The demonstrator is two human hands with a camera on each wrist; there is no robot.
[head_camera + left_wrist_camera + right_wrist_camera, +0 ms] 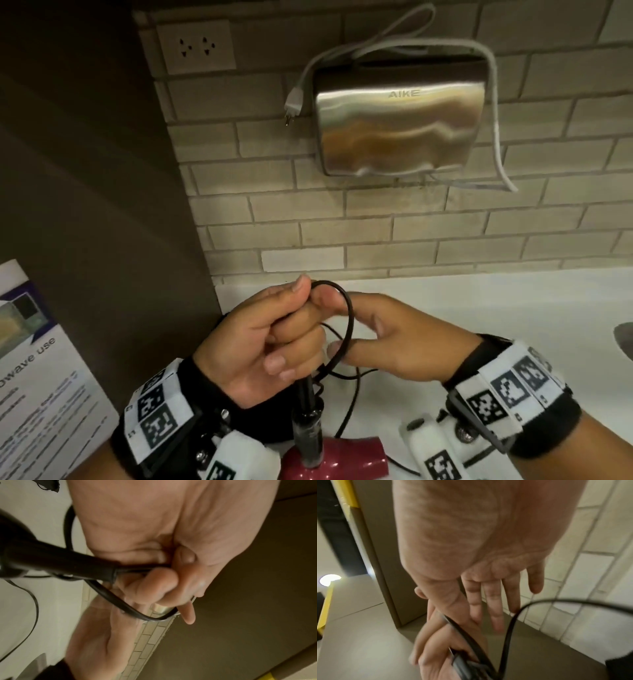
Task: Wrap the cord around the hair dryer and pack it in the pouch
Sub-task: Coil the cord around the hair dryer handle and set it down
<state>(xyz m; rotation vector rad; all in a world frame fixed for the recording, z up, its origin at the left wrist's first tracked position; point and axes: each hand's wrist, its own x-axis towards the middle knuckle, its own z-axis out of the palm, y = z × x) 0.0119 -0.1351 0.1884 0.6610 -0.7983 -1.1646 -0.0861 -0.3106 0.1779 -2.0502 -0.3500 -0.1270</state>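
The hair dryer has a dark red body (342,460) at the bottom edge and a black handle (308,431) pointing up. Its black cord (350,318) leaves the handle's end and arches in a loop above my hands. My left hand (274,339) is curled in a fist round the cord (120,603) just past the handle's stiff collar (68,561). My right hand (394,339) reaches in from the right with straight fingers (493,601). The loop (508,635) runs between its thumb and fingers. More cord lies slack on the counter. No pouch is in view.
A steel wall hand dryer (400,126) with a grey cable and plug (294,99) hangs on the brick-tile wall. A double wall socket (197,46) is at the top left. A printed notice (41,377) stands at the left. The white counter (496,301) stretches right to a sink (624,339).
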